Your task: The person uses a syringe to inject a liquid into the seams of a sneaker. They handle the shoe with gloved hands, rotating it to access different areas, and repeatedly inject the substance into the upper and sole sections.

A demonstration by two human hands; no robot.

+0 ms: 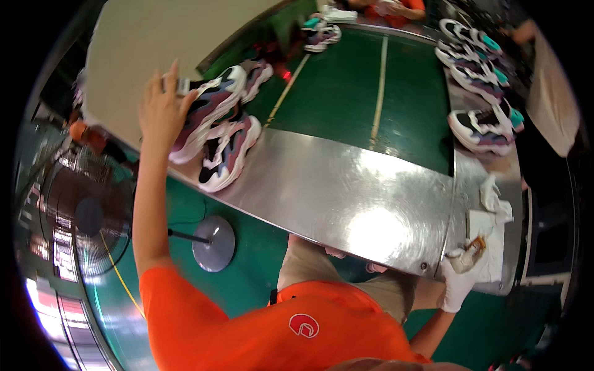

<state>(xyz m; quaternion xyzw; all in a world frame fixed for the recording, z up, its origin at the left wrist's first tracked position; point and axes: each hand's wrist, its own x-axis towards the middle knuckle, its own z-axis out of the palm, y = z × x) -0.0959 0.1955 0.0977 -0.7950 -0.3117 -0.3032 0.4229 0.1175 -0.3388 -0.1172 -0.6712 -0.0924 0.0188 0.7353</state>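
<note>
At the left, my bare left hand (162, 111) is raised with its fingers spread, its thumb close to a white, black and purple sneaker (213, 102). Whether the thumb touches that shoe I cannot tell. A second sneaker (228, 154) of the same colours lies just below it on the steel table edge. Far to the right, my white-gloved right hand (458, 281) is closed around a crumpled, brown-stained cloth (467, 256), over white sheets (492, 244) at the table corner. Part of its fingers is hidden by the cloth.
A green conveyor belt (346, 93) with yellow lines runs away from the steel table (322, 191). Several sneakers (486, 130) line its right side; others (322, 37) stand at the far end near another person (396, 11). A floor fan (86, 213) stands left, a crumpled white cloth (495, 198) right.
</note>
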